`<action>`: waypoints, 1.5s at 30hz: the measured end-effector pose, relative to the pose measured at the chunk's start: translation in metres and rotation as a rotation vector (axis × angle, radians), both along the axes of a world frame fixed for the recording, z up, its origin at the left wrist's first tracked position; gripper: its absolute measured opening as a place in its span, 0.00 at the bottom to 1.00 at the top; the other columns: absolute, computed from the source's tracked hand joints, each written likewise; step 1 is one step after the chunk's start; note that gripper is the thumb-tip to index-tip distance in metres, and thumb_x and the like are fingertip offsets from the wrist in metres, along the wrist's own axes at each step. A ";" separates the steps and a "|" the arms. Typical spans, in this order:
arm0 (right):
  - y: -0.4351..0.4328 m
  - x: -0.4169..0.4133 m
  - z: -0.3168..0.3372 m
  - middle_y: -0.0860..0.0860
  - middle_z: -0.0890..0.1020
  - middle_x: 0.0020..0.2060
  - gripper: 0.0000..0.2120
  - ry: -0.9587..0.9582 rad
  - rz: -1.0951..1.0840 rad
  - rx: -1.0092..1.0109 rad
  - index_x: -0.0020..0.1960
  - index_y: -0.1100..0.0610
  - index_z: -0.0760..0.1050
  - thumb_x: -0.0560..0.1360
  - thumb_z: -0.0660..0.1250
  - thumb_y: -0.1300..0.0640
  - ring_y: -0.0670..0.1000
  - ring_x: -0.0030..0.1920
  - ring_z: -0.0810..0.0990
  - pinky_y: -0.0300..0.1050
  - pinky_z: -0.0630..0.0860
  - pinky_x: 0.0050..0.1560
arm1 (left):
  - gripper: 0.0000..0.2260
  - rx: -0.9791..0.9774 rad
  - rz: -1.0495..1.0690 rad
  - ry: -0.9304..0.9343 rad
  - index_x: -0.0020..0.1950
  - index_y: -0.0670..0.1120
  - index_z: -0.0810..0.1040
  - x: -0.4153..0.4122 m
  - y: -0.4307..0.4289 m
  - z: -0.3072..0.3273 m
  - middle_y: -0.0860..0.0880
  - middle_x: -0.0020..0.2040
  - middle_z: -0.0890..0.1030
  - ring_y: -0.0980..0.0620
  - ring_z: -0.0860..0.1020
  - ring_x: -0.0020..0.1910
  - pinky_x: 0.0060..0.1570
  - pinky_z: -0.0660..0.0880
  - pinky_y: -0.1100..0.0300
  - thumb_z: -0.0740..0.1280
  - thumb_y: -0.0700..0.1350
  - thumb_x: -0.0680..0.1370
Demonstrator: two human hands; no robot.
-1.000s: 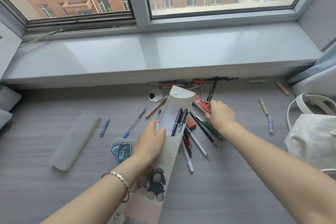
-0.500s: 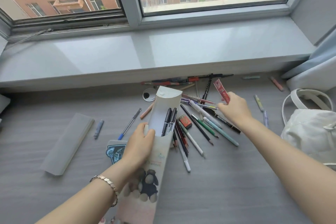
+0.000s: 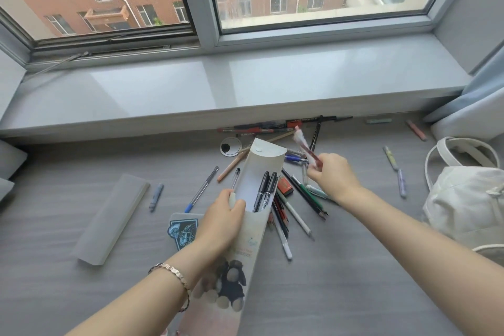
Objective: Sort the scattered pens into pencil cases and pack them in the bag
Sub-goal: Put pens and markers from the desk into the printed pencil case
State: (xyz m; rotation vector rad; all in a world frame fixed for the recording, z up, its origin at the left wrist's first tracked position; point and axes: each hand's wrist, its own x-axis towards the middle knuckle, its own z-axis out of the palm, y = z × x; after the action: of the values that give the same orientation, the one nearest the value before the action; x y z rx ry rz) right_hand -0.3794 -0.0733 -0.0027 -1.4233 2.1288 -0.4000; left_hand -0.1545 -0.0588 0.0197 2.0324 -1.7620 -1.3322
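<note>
My left hand [image 3: 221,215] grips an open cream pencil case [image 3: 253,172] with a bear print, tilted up off the floor; a few black pens [image 3: 266,194] stick out of it. My right hand [image 3: 331,174] holds a red and clear pen [image 3: 306,148] in the air, just right of the case's flap. A pile of scattered pens [image 3: 291,207] lies on the grey floor under and beside the case. The white bag [image 3: 466,199] sits at the right edge.
A frosted grey pencil case [image 3: 111,218] lies closed at the left, a blue-printed case [image 3: 181,229] partly under my left wrist. Loose pens lie along the sill base [image 3: 272,128] and near the bag [image 3: 392,161]. A small round object [image 3: 230,146] sits behind the case.
My right hand lifted the red pen out of the pile, swung right, then came back toward the mouth of the case. My left hand kept the case steady.
</note>
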 end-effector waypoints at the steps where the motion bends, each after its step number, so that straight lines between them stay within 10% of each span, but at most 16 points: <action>1: 0.003 0.006 0.014 0.49 0.71 0.31 0.09 -0.131 -0.056 -0.069 0.35 0.56 0.68 0.74 0.62 0.60 0.47 0.29 0.70 0.39 0.64 0.27 | 0.15 -0.002 -0.017 -0.015 0.63 0.48 0.68 -0.001 0.000 0.002 0.47 0.51 0.78 0.46 0.76 0.51 0.51 0.72 0.54 0.54 0.47 0.78; 5: 0.021 0.035 0.052 0.52 0.77 0.30 0.05 -0.541 -0.177 -0.119 0.38 0.58 0.70 0.68 0.64 0.66 0.44 0.27 0.77 0.34 0.74 0.31 | 0.14 -0.040 -0.096 -0.015 0.63 0.52 0.68 -0.013 0.007 0.011 0.48 0.53 0.78 0.45 0.75 0.53 0.51 0.70 0.54 0.55 0.46 0.78; 13: 0.061 0.069 0.051 0.49 0.73 0.26 0.15 -0.327 0.111 0.172 0.30 0.53 0.67 0.73 0.65 0.52 0.50 0.31 0.75 0.42 0.69 0.32 | 0.13 -0.205 -0.186 0.018 0.61 0.53 0.69 -0.028 0.025 0.022 0.50 0.54 0.79 0.48 0.77 0.52 0.52 0.73 0.54 0.57 0.45 0.77; 20: 0.046 0.052 0.077 0.49 0.73 0.39 0.24 -0.599 -0.237 0.014 0.54 0.56 0.70 0.78 0.46 0.39 0.48 0.40 0.71 0.41 0.64 0.41 | 0.15 -0.084 -0.099 0.054 0.64 0.49 0.68 -0.022 0.025 0.016 0.47 0.57 0.78 0.48 0.75 0.51 0.50 0.70 0.55 0.56 0.44 0.78; 26: 0.041 0.041 0.068 0.51 0.69 0.32 0.14 -1.274 -0.516 -0.198 0.45 0.58 0.72 0.82 0.50 0.57 0.46 0.30 0.65 0.37 0.64 0.32 | 0.14 -0.020 -0.129 0.093 0.62 0.50 0.70 -0.020 0.032 0.014 0.48 0.55 0.79 0.49 0.77 0.51 0.51 0.72 0.55 0.56 0.44 0.77; 34: 0.058 0.066 0.048 0.52 0.80 0.36 0.10 -1.115 -0.589 -0.468 0.46 0.54 0.73 0.80 0.55 0.60 0.41 0.34 0.82 0.33 0.77 0.36 | 0.11 -0.024 -0.182 0.146 0.58 0.55 0.70 -0.017 0.042 0.019 0.52 0.50 0.80 0.52 0.79 0.48 0.53 0.76 0.51 0.56 0.45 0.77; 45: 0.068 0.083 0.034 0.53 0.76 0.37 0.12 -1.349 -0.758 -0.526 0.40 0.56 0.68 0.75 0.60 0.71 0.46 0.36 0.76 0.38 0.76 0.42 | 0.10 -0.027 -0.168 0.144 0.55 0.55 0.72 -0.015 0.052 0.023 0.53 0.50 0.81 0.52 0.79 0.50 0.56 0.75 0.51 0.58 0.48 0.75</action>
State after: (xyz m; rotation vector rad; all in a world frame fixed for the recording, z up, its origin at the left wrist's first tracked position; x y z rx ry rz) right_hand -0.2961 -0.0055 0.0311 -0.1675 1.2683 -1.6955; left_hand -0.1698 -0.0068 0.0424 1.7588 -1.9090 -1.4522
